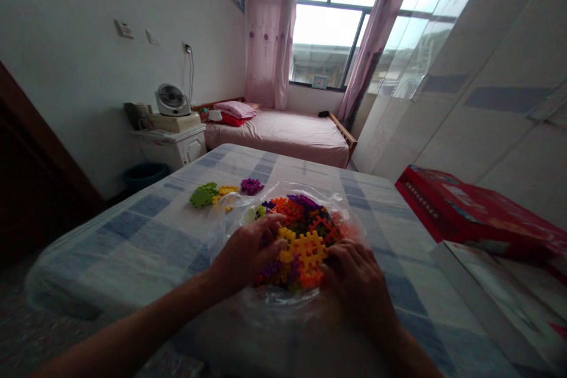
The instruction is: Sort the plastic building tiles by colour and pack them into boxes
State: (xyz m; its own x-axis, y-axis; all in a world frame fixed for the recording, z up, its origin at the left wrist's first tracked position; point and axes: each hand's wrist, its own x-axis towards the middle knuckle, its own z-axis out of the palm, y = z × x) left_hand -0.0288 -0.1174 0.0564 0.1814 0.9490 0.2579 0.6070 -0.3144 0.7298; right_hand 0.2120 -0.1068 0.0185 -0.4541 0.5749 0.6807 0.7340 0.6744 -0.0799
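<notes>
A clear plastic bag (283, 305) lies spread on the bed-like surface, filled with interlocking plastic pieces in orange, purple, yellow and green. My left hand (248, 251) reaches over the pile from the left, thumb and index finger apart beside a yellow piece. From the right, my right hand (361, 277) rests with bent fingers at the edge of a large yellow lattice piece (310, 250); no firm grip shows. Beyond the bag lie a green piece (204, 195), a small yellow piece (228, 190) and a purple piece (251, 186).
The surface has a blue and white checked cover (146, 248). At right are a red box (469, 207) and a white open box or lid (491, 289). Farther back stand a pink bed (292, 130), a white cabinet (177, 147) with a small fan (172, 99), and a dark bin (145, 174).
</notes>
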